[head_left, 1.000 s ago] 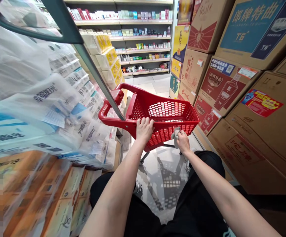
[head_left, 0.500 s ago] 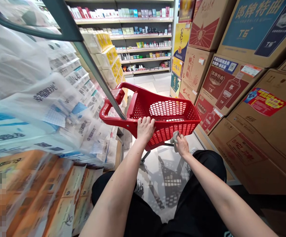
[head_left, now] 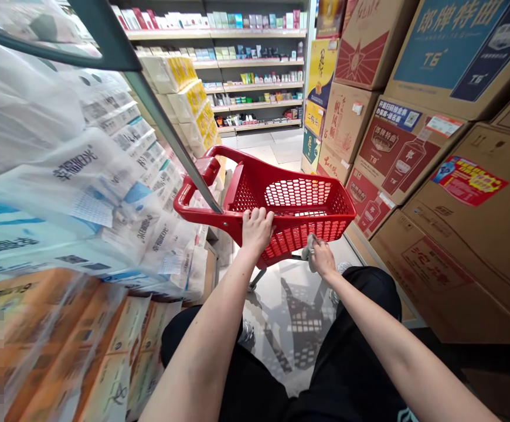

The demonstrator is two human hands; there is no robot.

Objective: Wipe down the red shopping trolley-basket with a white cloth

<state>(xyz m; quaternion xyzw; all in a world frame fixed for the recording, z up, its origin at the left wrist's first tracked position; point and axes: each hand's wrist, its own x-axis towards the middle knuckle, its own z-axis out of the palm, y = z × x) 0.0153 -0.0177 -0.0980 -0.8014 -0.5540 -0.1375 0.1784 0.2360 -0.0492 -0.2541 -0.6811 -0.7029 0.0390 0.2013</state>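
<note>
A red plastic shopping cart [head_left: 290, 221] with a perforated basket stands in front of me, tilted across the view. My left hand [head_left: 258, 227] is closed over the near rim of its basket. In my right hand [head_left: 323, 257] is a crumpled grey cloth [head_left: 309, 252], pinched at the lower near side of the basket. Whether the cloth touches the mesh I cannot tell. A metal pole [head_left: 171, 138] with a dark grey loop at its top rises from the handle end of the cart.
Plastic-wrapped tissue packs [head_left: 83, 170] are piled on the left, with orange packs [head_left: 57, 340] below. Stacked cardboard boxes [head_left: 470, 234] line the right side. Shelves of small products [head_left: 255, 61] stand across the far end. My knees flank the tiled floor [head_left: 296, 310] beneath.
The whole view has shifted slightly. Both hands keep their holds, and the grey cloth stays by the basket's lower side, its fold slightly changed.
</note>
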